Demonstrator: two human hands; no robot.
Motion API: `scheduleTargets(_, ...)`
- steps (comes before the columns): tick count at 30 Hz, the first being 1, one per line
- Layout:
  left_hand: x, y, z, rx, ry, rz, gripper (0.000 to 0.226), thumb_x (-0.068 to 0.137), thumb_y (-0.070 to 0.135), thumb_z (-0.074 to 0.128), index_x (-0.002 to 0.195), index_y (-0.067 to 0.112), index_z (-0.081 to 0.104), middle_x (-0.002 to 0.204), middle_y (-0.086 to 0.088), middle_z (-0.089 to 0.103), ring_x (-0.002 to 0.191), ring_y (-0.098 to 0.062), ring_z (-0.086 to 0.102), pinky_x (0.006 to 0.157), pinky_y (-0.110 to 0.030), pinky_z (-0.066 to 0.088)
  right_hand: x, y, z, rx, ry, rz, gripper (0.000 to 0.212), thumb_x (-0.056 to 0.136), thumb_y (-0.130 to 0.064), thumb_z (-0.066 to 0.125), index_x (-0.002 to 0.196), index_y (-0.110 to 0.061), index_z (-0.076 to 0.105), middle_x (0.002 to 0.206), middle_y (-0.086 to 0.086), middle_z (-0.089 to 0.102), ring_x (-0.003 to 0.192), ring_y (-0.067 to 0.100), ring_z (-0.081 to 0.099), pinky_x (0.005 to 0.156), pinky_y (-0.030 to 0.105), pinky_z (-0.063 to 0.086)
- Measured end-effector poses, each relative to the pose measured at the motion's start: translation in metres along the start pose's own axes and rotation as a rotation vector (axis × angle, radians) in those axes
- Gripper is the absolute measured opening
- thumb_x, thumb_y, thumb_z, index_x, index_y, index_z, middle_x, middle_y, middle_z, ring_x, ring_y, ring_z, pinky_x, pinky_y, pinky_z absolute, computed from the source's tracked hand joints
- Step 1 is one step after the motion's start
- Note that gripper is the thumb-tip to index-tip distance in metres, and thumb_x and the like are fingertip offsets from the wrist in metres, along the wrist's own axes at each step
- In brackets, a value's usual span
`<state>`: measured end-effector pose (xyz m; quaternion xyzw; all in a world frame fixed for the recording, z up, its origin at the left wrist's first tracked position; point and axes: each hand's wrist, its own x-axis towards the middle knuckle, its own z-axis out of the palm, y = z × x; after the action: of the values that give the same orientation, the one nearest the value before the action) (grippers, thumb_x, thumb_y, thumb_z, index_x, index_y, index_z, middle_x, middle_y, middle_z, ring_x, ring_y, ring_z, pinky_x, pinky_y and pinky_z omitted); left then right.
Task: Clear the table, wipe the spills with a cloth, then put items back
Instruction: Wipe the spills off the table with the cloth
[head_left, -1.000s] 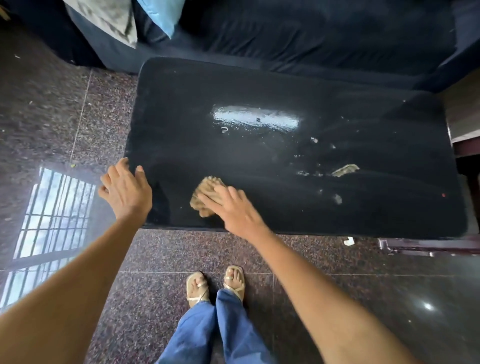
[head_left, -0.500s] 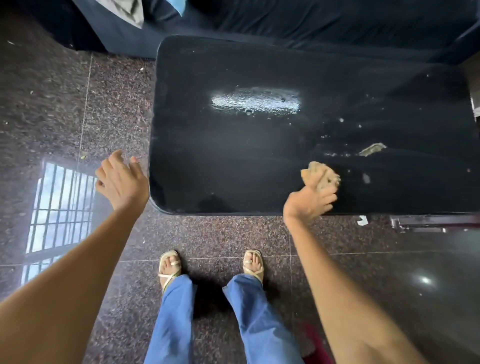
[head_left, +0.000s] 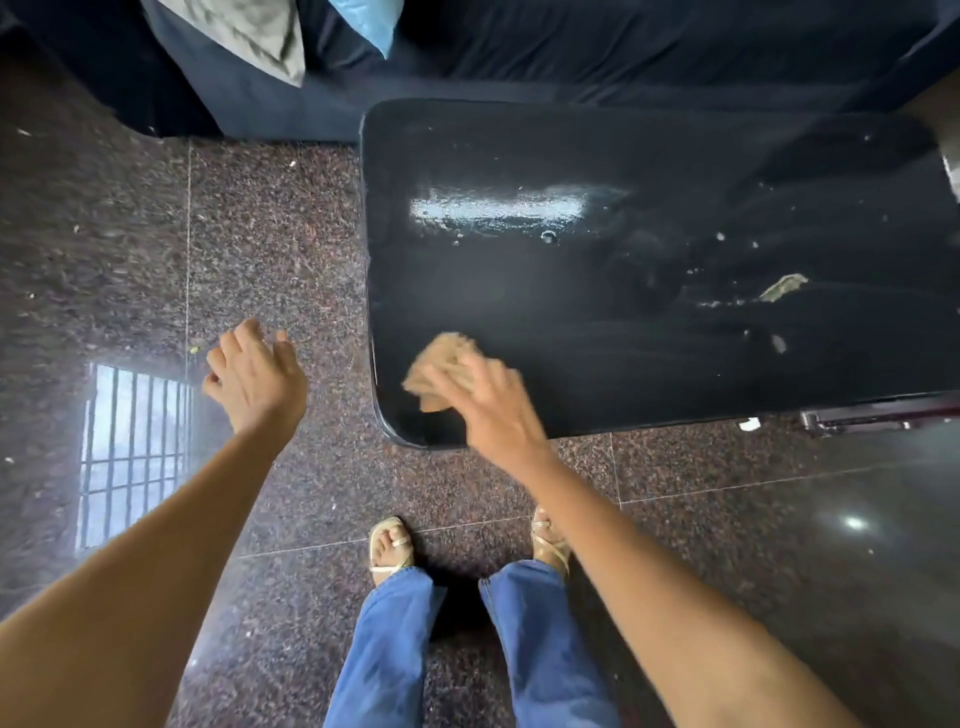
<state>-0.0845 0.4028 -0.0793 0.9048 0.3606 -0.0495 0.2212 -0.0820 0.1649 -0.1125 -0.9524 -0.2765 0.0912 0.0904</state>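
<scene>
The right hand (head_left: 491, 402) presses a crumpled tan cloth (head_left: 439, 369) flat onto the black tabletop (head_left: 597, 322) near its front left corner, fingers spread over it; motion blur hides the exact grip. The left hand (head_left: 257, 376) hovers open above the granite floor (head_left: 270, 234). Pale spill spots (head_left: 782, 287) lie farther right.
</scene>
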Motion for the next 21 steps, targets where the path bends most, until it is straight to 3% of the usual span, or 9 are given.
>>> scheduleTargets(3, 0.006, -0.006, -0.001, -0.028, -0.027, 0.019, 0.04, 0.098, 0.026, 0.036, 0.131, 0.005, 0.041, 0.134, -0.021, 0.044, 0.127, -0.036, 0.034, 0.104, -0.05, 0.025, -0.028, 0.046, -0.015, -0.005, 0.1, 0.317, 0.065, 0.076, 0.003, 0.052, 0.133, -0.027, 0.047, 0.127, 0.014, 0.048, 0.09, 0.029, 0.054, 0.065, 0.043, 0.052)
scheduleTargets(5, 0.008, -0.01, 0.0, -0.04, -0.036, 0.022, 0.041, 0.098, 0.027, 0.036, 0.132, 0.006, 0.041, 0.135, -0.019, 0.043, 0.127, -0.035, 0.034, 0.104, -0.05, 0.026, -0.042, 0.05, -0.013, -0.01, 0.192, 0.588, 0.068, 0.073, 0.006, 0.056, 0.134, -0.021, 0.047, 0.129, 0.021, 0.046, 0.095, 0.036, 0.05, 0.074, 0.047, 0.049)
scheduleTargets(8, 0.013, -0.019, 0.001, -0.057, -0.05, 0.011, 0.042, 0.099, 0.028, 0.035, 0.135, 0.008, 0.04, 0.137, -0.018, 0.043, 0.128, -0.034, 0.033, 0.104, -0.049, 0.026, -0.022, 0.011, 0.008, 0.078, 0.285, 1.087, 0.08, 0.073, 0.005, 0.057, 0.143, -0.024, 0.033, 0.14, 0.024, 0.034, 0.105, 0.039, 0.042, 0.085, 0.047, 0.038)
scheduleTargets(9, 0.015, -0.022, 0.001, -0.06, -0.053, 0.009, 0.042, 0.099, 0.029, 0.035, 0.135, 0.008, 0.04, 0.137, -0.018, 0.043, 0.129, -0.034, 0.033, 0.104, -0.049, 0.026, -0.008, -0.012, 0.013, 0.11, 0.326, 1.155, 0.083, 0.072, 0.005, 0.058, 0.145, -0.025, 0.028, 0.138, 0.027, 0.036, 0.103, 0.039, 0.041, 0.082, 0.046, 0.036)
scheduleTargets(11, 0.019, -0.03, -0.002, -0.061, -0.059, -0.001, 0.042, 0.099, 0.03, 0.035, 0.134, 0.008, 0.041, 0.136, -0.017, 0.044, 0.128, -0.034, 0.034, 0.104, -0.051, 0.026, 0.017, -0.064, 0.022, 0.158, 0.377, 1.023, 0.085, 0.069, 0.004, 0.065, 0.142, -0.023, 0.031, 0.127, 0.027, 0.044, 0.093, 0.036, 0.041, 0.073, 0.043, 0.032)
scheduleTargets(14, 0.028, -0.036, -0.008, -0.05, -0.059, 0.002, 0.04, 0.099, 0.029, 0.035, 0.131, 0.007, 0.042, 0.133, -0.019, 0.045, 0.125, -0.035, 0.036, 0.103, -0.053, 0.027, 0.029, -0.127, 0.028, 0.096, 0.241, 0.6, 0.063, 0.074, -0.006, 0.06, 0.133, -0.025, 0.048, 0.117, 0.017, 0.052, 0.083, 0.027, 0.052, 0.064, 0.037, 0.043)
scheduleTargets(16, 0.033, -0.038, -0.013, -0.039, -0.046, 0.003, 0.04, 0.099, 0.029, 0.034, 0.131, 0.006, 0.041, 0.133, -0.02, 0.045, 0.125, -0.035, 0.035, 0.103, -0.053, 0.027, 0.037, -0.131, 0.025, 0.027, 0.159, 0.411, 0.056, 0.079, -0.014, 0.051, 0.134, -0.025, 0.047, 0.118, 0.016, 0.054, 0.084, 0.025, 0.055, 0.064, 0.035, 0.048)
scheduleTargets(21, 0.039, -0.03, -0.007, -0.017, -0.063, 0.002, 0.041, 0.098, 0.03, 0.034, 0.131, 0.006, 0.041, 0.133, -0.02, 0.045, 0.126, -0.036, 0.035, 0.103, -0.053, 0.027, 0.042, -0.089, 0.024, -0.177, 0.067, 0.024, 0.082, 0.061, -0.027, 0.075, 0.137, -0.026, 0.044, 0.123, 0.014, 0.042, 0.091, 0.024, 0.046, 0.068, 0.035, 0.048)
